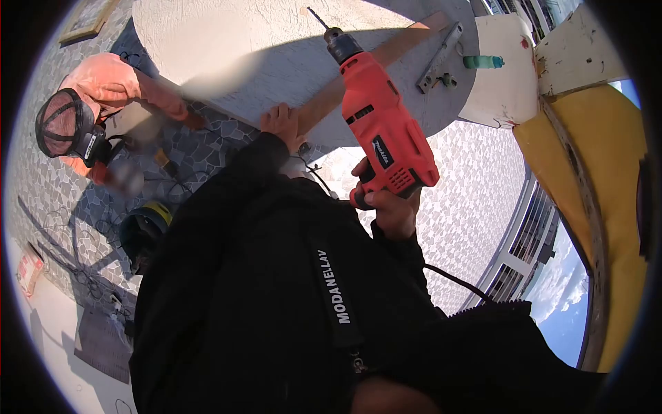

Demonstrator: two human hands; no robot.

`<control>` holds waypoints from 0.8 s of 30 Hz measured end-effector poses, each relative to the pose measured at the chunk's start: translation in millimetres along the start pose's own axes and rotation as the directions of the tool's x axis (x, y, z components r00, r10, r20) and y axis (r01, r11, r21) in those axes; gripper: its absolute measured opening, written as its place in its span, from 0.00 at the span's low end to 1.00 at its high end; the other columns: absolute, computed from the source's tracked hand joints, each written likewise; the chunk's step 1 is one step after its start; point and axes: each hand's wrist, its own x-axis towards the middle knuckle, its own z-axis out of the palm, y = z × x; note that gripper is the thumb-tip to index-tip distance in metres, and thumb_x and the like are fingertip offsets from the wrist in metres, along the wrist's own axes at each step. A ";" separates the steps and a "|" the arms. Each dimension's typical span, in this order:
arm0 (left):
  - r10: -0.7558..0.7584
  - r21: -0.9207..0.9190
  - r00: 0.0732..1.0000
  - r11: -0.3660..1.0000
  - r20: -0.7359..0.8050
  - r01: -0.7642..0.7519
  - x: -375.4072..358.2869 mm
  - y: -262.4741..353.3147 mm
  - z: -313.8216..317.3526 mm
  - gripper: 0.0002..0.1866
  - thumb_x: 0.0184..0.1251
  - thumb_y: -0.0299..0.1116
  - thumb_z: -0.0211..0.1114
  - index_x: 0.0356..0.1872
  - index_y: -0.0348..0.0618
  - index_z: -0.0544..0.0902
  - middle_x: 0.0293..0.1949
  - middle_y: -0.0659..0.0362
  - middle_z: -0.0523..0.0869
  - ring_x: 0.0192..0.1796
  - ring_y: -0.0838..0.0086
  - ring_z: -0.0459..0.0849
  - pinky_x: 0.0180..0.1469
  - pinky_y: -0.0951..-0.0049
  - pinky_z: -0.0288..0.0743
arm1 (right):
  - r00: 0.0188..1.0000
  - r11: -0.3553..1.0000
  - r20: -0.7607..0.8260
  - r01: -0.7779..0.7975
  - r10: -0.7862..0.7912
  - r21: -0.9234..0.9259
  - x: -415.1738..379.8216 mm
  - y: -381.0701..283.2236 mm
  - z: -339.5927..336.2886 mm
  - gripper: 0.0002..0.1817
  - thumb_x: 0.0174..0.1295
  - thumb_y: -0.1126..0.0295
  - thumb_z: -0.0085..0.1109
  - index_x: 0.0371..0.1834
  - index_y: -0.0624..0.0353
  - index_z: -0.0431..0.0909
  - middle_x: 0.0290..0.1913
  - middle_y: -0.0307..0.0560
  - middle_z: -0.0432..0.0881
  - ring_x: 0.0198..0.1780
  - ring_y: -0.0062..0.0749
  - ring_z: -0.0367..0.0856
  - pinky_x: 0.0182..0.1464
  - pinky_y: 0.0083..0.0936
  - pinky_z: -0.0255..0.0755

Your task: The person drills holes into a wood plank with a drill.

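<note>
A red power drill (386, 121) is held up in my right hand (396, 210), whose fingers wrap around its handle. Its long bit (317, 17) points toward the far side, above the pale tabletop (200, 41). At the near edge of that surface, my left hand (279, 125) grips the end of a long wooden board (324, 107). The board runs diagonally across the tabletop, passing behind the drill. Part of my left hand's grip is hidden by the sleeve and the board.
To the left, a co-worker in an orange shirt and cap (58, 123) bends over the stone-patterned floor, near cables and a dark bucket (141, 231). On the tabletop lies a metal level (440, 58); a green bottle (483, 62) is beyond. Yellow fabric (586, 152) hangs at right.
</note>
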 end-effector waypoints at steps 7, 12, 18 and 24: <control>-0.146 -0.128 0.980 0.983 -0.137 0.128 -19.6 -48.2 -21.2 0.34 0.42 0.41 0.73 0.56 0.47 0.76 0.51 0.53 0.73 0.58 0.59 0.72 0.56 0.56 0.67 | 0.990 0.988 0.082 -0.101 0.111 -0.116 24.3 -4.2 -1.6 0.32 0.37 0.80 0.58 0.54 0.68 0.71 0.40 0.53 0.79 0.30 0.28 0.78 0.29 0.22 0.72; -0.361 -0.384 0.876 0.895 -0.319 0.228 -58.9 -116.3 -23.4 0.35 0.43 0.33 0.72 0.59 0.45 0.75 0.50 0.49 0.72 0.56 0.53 0.72 0.58 0.61 0.69 | 0.975 0.963 0.160 -0.112 0.153 -0.244 36.7 -2.4 -3.9 0.28 0.39 0.81 0.56 0.52 0.71 0.73 0.39 0.50 0.80 0.28 0.24 0.76 0.28 0.20 0.71; -0.499 -0.530 0.833 0.786 -0.240 0.318 -68.8 -127.1 -24.1 0.32 0.44 0.30 0.73 0.58 0.47 0.76 0.49 0.50 0.71 0.51 0.57 0.76 0.54 0.63 0.74 | 0.924 0.845 0.123 -0.271 0.363 -0.461 46.3 20.7 -5.9 0.23 0.40 0.79 0.55 0.45 0.70 0.75 0.36 0.48 0.80 0.27 0.25 0.75 0.26 0.20 0.68; -0.488 -0.491 0.844 0.804 -0.223 0.335 -79.3 -125.0 -12.7 0.34 0.43 0.34 0.75 0.58 0.43 0.76 0.51 0.47 0.74 0.55 0.53 0.74 0.58 0.61 0.71 | 0.923 0.797 0.190 -0.169 0.334 -0.580 40.3 50.7 -2.9 0.27 0.39 0.78 0.56 0.50 0.69 0.74 0.37 0.47 0.81 0.38 0.28 0.79 0.39 0.23 0.74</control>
